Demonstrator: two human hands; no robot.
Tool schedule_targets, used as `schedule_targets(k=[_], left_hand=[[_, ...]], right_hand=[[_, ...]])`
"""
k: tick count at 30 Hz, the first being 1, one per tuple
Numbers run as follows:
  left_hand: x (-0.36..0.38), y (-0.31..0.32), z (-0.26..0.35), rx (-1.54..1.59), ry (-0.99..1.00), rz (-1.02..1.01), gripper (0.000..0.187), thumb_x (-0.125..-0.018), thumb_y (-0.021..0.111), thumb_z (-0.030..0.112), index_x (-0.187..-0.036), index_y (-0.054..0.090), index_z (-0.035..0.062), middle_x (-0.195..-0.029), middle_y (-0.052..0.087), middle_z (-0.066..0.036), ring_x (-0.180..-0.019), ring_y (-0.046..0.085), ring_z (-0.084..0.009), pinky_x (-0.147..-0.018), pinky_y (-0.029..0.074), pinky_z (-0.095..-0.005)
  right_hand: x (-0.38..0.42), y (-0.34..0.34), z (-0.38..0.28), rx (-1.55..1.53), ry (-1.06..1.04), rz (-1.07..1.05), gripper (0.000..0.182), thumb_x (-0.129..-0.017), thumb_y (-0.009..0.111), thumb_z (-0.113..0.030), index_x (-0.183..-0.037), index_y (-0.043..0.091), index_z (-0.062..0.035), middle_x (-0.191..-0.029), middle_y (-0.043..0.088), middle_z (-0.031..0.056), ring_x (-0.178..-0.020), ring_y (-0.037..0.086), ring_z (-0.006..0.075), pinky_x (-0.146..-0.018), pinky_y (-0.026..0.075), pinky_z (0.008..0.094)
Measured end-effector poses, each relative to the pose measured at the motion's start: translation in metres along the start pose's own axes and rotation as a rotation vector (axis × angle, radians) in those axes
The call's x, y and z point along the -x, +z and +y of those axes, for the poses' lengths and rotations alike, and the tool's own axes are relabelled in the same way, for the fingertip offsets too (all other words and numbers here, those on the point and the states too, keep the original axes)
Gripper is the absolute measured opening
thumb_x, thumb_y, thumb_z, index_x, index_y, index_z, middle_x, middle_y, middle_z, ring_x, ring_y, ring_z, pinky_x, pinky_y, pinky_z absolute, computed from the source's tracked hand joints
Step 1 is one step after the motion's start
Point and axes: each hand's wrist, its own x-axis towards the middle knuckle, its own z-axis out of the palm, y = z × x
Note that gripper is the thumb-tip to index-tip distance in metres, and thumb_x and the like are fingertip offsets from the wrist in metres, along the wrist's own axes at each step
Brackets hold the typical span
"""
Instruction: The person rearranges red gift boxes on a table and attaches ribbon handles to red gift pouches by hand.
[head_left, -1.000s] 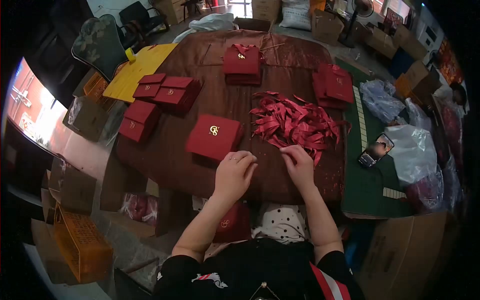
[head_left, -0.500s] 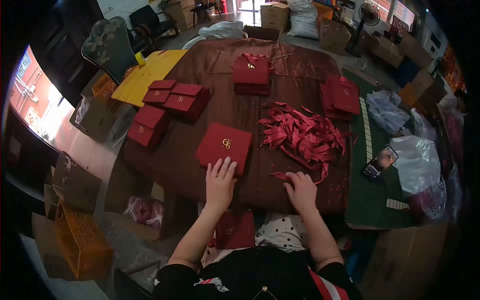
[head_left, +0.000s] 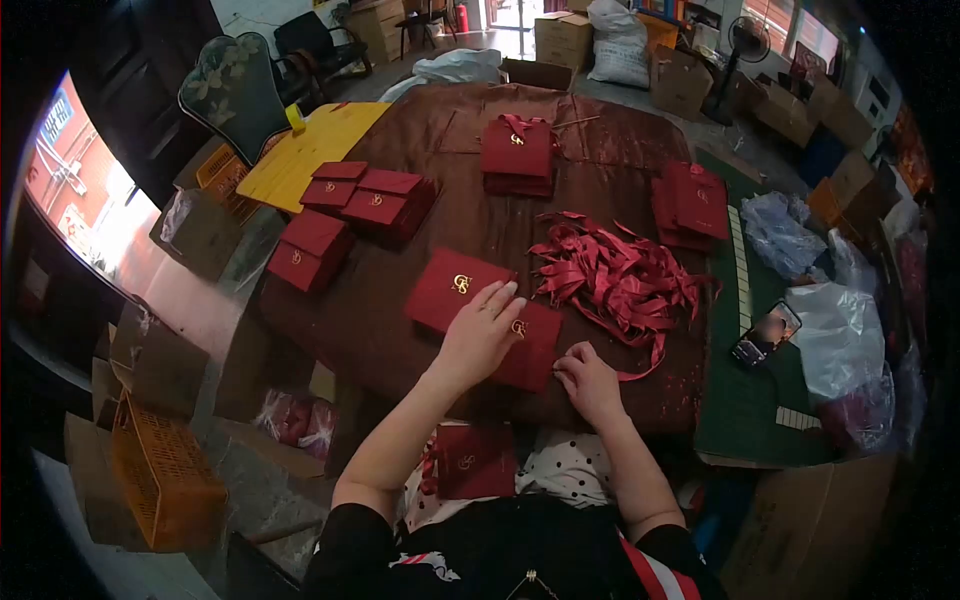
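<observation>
A red bag with a gold logo point(head_left: 535, 355) lies partly over a red stack with the same logo point(head_left: 440, 283), near the table's front. My left hand point(head_left: 482, 335) rests on the front bag with its fingers spread. At that bag's right edge is my right hand point(head_left: 588, 382), thumb and fingertips pressed together; what is between them is too small to make out. A strand from the heap of red ribbons point(head_left: 625, 280) runs down beside this hand. Another red bag point(head_left: 475, 462) lies on my lap.
Stacks of red bags stand at the left point(head_left: 310, 250), at the back point(head_left: 517, 160) and at the right point(head_left: 692, 205) of the brown-covered table point(head_left: 350, 345). A phone point(head_left: 768, 333) and plastic bags point(head_left: 835, 330) lie on the green surface at the right.
A front bag has come away to the right of the stack, showing a second logo. My left hand has moved right and up with it; the right hand's fingers have closed at its edge.
</observation>
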Motion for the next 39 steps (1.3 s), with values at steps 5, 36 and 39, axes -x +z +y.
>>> schedule_targets(k=[5, 36, 39], left_hand=[[-0.042, 0.042, -0.001, -0.009, 0.077, -0.332, 0.073, -0.078, 0.082, 0.031, -0.140, 0.052, 0.0049, -0.145, 0.050, -0.017, -0.135, 0.045, -0.0347, -0.111, 0.041, -0.0448], [0.032, 0.073, 0.046, 0.817, -0.813, 0.107, 0.025, -0.086, 0.072, 0.009, -0.109, 0.068, 0.0017, -0.092, 0.070, -0.013, -0.085, 0.068, -0.0235, -0.078, 0.053, -0.0340], [0.040, 0.082, 0.042, 0.815, -0.752, 0.120, 0.023, -0.087, 0.069, 0.008, -0.110, 0.068, 0.0005, -0.096, 0.069, -0.015, -0.091, 0.067, -0.0250, -0.082, 0.052, -0.0342]], right_hand=[[0.013, -0.002, -0.001, -0.050, 0.109, 0.133, 0.013, -0.086, 0.070, -0.012, -0.097, 0.066, -0.0060, -0.103, 0.063, 0.0108, -0.084, 0.067, 0.0333, -0.072, 0.055, 0.0418], [-0.012, 0.001, -0.024, -0.065, -0.003, 0.346, 0.011, -0.085, 0.073, -0.010, -0.089, 0.064, -0.0050, -0.086, 0.064, 0.0095, -0.081, 0.064, 0.0306, -0.069, 0.053, 0.0411], [-0.009, 0.004, -0.027, -0.044, -0.015, 0.300, 0.012, -0.085, 0.073, -0.010, -0.089, 0.063, -0.0047, -0.086, 0.063, 0.0095, -0.080, 0.064, 0.0303, -0.068, 0.053, 0.0408]])
